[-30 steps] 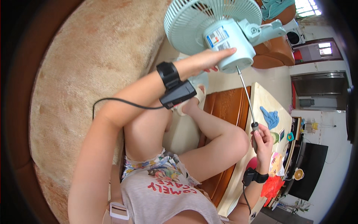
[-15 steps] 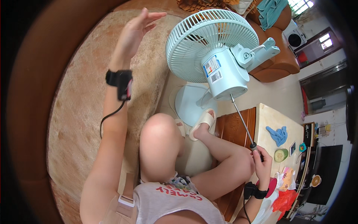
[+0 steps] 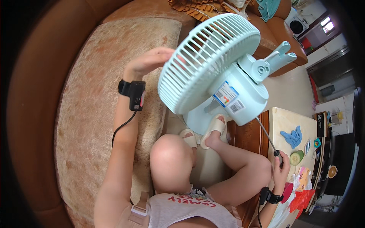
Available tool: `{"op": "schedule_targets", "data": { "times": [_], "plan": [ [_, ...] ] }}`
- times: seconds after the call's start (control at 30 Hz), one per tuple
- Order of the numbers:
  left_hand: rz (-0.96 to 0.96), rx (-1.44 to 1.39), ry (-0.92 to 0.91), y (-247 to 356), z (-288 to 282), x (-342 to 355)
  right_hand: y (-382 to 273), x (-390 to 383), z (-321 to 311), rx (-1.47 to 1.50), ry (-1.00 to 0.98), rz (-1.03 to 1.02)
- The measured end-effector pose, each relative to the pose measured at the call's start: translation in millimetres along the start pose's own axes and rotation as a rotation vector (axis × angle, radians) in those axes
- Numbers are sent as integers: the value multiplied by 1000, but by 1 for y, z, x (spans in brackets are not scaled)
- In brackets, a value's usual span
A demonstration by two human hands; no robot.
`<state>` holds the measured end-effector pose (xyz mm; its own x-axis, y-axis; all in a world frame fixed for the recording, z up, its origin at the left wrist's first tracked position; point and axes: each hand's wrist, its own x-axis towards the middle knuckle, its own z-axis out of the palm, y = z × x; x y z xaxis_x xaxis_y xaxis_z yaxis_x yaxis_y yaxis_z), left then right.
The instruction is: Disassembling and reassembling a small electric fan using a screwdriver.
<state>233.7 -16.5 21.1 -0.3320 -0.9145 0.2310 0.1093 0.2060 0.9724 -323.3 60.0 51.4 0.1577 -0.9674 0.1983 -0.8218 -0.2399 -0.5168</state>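
Observation:
The pale blue electric fan head (image 3: 245, 100) is tilted in front of me, its round slatted cage to the left and its motor housing to the right. My left hand (image 3: 152, 60) is at the cage's far left side, fingers stretched out; their tips pass behind the slats and show partly through them. Whether they press on the cage I cannot tell. My right hand (image 3: 280, 169) is closed around the dark handle of a screwdriver (image 3: 267, 133). Its long metal shaft runs up to the underside of the motor housing; the tip is hidden there.
The fan's round base (image 3: 195, 117) is on the floor beyond my slippered feet. A sofa with a plush cover (image 3: 95, 114) lies left. On the table (image 3: 279, 121) at right are a blue cloth (image 3: 292, 136), a cut green vegetable (image 3: 296, 157) and a red plastic bag (image 3: 302, 199).
My left hand has come down from the air to the fan cage. The fan head has tilted and shifted nearer, while my right hand keeps hold of the screwdriver. The view has shifted slightly.

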Motion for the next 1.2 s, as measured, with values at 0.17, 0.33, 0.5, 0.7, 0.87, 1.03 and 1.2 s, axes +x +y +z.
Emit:
{"op": "schedule_targets", "data": {
  "times": [0.17, 0.33, 0.5, 0.7, 0.87, 1.03, 1.2],
  "plan": [
    [-124, -49, -31, -9, 26, 42, 13, 2, -2, -25, 29, -37],
    [-51, -25, -245, -24, 37, 42, 12, 10, -8, -102, -13, -39],
    [-293, 236, -344, 15, 64, 38, 24, 9, -18, -120, -37, 39],
    [-197, -197, -246, -28, 74, 42, 40, 13, -26, -151, -75, 144],
    [-152, 33, -388, 0, 77, 29, 34, 18, -34, -355, -75, -78],
    [-156, 174, -370, 19, 89, 5, 22, 20, -30, -293, -193, -210],
    [-184, 256, -388, 10, 113, 11, 18, -1, -47, -201, -234, 60]
  ]
}}
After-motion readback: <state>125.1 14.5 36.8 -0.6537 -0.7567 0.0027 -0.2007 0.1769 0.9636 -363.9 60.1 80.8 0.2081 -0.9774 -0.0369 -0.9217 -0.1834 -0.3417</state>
